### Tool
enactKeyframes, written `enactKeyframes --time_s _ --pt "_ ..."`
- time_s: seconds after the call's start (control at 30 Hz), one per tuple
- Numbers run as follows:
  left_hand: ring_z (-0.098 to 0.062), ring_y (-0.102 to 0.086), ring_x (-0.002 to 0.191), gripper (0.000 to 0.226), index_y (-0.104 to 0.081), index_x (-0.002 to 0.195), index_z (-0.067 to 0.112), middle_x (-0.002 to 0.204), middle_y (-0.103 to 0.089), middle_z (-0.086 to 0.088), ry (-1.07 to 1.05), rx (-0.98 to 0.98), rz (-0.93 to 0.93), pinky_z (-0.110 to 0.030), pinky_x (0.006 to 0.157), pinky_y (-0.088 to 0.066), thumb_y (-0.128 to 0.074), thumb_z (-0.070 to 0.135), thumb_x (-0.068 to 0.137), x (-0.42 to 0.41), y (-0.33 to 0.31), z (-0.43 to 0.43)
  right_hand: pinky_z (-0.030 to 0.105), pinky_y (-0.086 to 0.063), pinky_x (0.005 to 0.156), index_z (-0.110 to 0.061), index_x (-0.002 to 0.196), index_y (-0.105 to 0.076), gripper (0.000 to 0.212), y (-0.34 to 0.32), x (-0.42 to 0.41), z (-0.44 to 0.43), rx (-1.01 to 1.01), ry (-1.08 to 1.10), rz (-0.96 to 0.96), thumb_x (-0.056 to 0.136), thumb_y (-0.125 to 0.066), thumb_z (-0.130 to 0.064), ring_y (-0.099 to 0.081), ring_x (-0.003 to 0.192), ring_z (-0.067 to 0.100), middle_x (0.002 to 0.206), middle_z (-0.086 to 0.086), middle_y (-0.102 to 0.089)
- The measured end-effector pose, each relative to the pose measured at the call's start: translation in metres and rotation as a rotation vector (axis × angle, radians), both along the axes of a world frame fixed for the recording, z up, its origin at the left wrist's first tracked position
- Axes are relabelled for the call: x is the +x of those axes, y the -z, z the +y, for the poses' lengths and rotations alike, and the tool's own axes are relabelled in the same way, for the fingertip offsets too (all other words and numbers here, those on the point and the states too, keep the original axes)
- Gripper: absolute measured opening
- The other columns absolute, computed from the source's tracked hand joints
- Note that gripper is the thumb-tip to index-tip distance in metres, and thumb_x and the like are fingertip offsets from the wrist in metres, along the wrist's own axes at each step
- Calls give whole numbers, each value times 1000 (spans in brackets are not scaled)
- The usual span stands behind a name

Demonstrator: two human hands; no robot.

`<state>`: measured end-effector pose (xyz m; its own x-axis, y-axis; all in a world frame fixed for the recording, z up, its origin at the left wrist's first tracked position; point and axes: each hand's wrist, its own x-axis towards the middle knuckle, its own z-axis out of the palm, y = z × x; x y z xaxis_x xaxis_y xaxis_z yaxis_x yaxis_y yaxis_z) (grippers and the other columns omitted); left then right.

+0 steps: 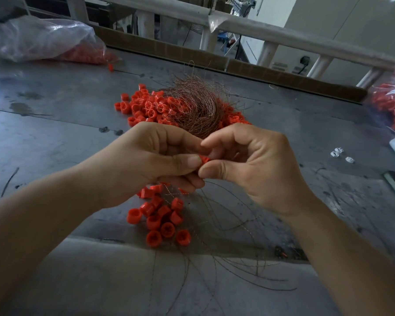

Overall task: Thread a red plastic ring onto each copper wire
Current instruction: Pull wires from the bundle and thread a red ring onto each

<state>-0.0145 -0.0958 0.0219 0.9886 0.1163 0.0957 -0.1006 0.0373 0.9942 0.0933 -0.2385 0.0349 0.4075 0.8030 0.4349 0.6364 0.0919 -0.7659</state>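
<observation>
A small red plastic ring (204, 159) is pinched between both hands above the grey table (55, 124). My left hand (151, 160) holds it with thumb and curled fingers. My right hand (249, 165) pinches its other side between thumb and forefinger. Whether a wire passes through the ring is hidden by my fingers. Behind the hands lies a tangled bundle of copper wire (196, 108) on a heap of loose red rings (146, 106). Below the hands, a cluster of red rings (162, 217) sits on thin wires (233, 226) that trail toward the table's near edge.
A clear plastic bag of red rings (44, 39) lies at the far left, and another bag (392, 101) at the right edge. Three small white parts (341, 155) rest to the right. A cardboard strip (237, 65) and a white railing (260, 28) border the table's far side.
</observation>
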Motion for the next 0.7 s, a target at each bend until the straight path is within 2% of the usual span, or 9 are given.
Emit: enactKeyframes --time_s 0.1,0.17,0.27,0.33,0.43,0.53,0.7 --pt "-22 -70 66 34 -71 94 23 74 -71 -13 51 -57 30 -24 56 -55 -79 25 61 1 0 2 16 -47 69 -26 99 -63 36 -2 3 0 -110 -93 -83 64 -70 -30 -59 76 6 79 -7 -61" --pt "-25 -69 66 49 -65 104 18 74 -70 -16 61 -89 38 -25 56 -55 -83 25 60 1 1 3 14 -44 71 -24 95 -64 27 -3 4 1 -144 -114 -158 69 -70 -27 -56 77 2 80 -8 -59" --pt "-25 -70 68 57 -61 111 17 75 -70 -15 60 -125 28 -26 57 -55 -83 29 60 -1 1 1 7 -38 70 -13 88 -69 18 -2 2 2 -135 -70 -268 74 -65 -23 -50 75 -6 79 -12 -54" --pt "-26 -70 70 62 -57 115 19 78 -71 -16 64 -71 11 -26 59 -55 -79 32 58 -1 -1 -2 5 -35 70 -8 85 -67 16 -1 0 2 -150 -52 -325 77 -63 -21 -47 73 -8 79 -16 -50" --pt "-24 -70 66 61 -50 115 25 76 -71 -16 -3 54 -15 -24 56 -54 -71 28 58 -1 -2 -7 7 -35 68 -5 81 -64 13 1 -2 3 -178 -50 -350 79 -61 -18 -45 73 -6 78 -17 -45" --pt "-23 -70 65 59 -48 116 27 73 -70 -14 -18 74 -43 -23 56 -54 -75 24 64 -1 -1 -10 11 -38 65 -5 78 -63 9 1 -5 3 -170 -42 -364 78 -60 -14 -46 71 -1 76 -12 -46" --pt "-21 -70 66 63 -45 121 31 72 -71 -9 -4 64 -65 -23 58 -54 -66 26 61 -4 -2 -12 15 -42 63 -4 76 -63 5 2 -10 4 -135 -24 -358 75 -62 -9 -49 69 4 76 -8 -50"
